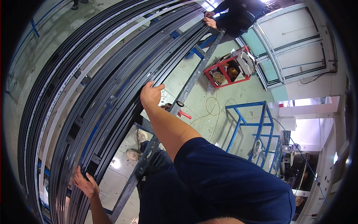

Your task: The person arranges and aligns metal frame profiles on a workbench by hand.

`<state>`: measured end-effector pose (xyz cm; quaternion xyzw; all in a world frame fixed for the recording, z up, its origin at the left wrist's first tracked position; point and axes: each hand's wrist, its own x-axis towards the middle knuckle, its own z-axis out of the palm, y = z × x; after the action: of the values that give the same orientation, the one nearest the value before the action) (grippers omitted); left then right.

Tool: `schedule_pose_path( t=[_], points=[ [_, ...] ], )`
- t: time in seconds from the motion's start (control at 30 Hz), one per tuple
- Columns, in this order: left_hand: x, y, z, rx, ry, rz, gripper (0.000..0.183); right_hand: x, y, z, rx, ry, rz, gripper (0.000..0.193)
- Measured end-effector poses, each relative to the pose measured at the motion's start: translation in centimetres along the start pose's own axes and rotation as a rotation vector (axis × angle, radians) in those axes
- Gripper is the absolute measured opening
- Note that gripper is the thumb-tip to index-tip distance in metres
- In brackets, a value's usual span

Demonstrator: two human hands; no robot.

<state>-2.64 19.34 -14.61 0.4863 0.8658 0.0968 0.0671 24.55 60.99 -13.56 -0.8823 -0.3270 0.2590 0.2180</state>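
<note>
Long dark grey metal profiles [123,87] lie side by side on supports, running from the lower left to the far top. My left hand [87,183] is closed over the near end of the outermost dark metal profile [112,151], its thumb apart from the curled fingers. Farther along the same edge, my right hand [151,95] grips the profile, with the fingertips over its top partly hidden. Between my hands, a small dark bracket-like piece or cut-out [96,158] shows on the profile. At the far end, a co-worker's hands [210,20] touch the profiles.
White-strip profiles [71,80] lie on the left. A scuffed metal rail [194,80] runs along my side, with a red-handled clamp [184,114] on it. To the right stand a red cart [229,71], a blue frame [246,105] and leaning window frames [294,41]. A hose [212,106] lies on the floor.
</note>
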Motion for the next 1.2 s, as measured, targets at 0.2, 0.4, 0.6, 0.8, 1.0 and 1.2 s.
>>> schedule_pose_path(
  t=[0.2, 0.4, 0.6, 0.8, 1.0, 1.2],
  points=[
    [-0.15, -0.14, -0.01, 0.012, 0.003, 0.006, 0.046, -0.36, -0.07, -0.19, 0.008, -0.013, 0.008, 0.060],
    [-0.04, 0.06, -0.30, 0.014, -0.016, 0.010, 0.046, -0.07, 0.20, 0.24, -0.010, 0.035, -0.008, 0.059],
    [-0.16, -0.16, -0.04, 0.010, -0.017, 0.007, 0.045, -0.02, 0.22, 0.39, -0.012, 0.026, 0.003, 0.058],
    [-0.07, -0.09, -0.09, 0.008, -0.002, 0.019, 0.045, -0.38, -0.22, -0.25, 0.004, 0.010, 0.014, 0.057],
    [-0.03, -0.09, -0.15, 0.009, 0.002, 0.024, 0.045, -0.42, -0.13, -0.20, 0.011, 0.016, 0.006, 0.057],
    [-0.01, 0.01, -0.27, 0.000, -0.006, 0.022, 0.044, -0.38, -0.18, -0.13, 0.013, 0.013, 0.012, 0.057]
  ],
)
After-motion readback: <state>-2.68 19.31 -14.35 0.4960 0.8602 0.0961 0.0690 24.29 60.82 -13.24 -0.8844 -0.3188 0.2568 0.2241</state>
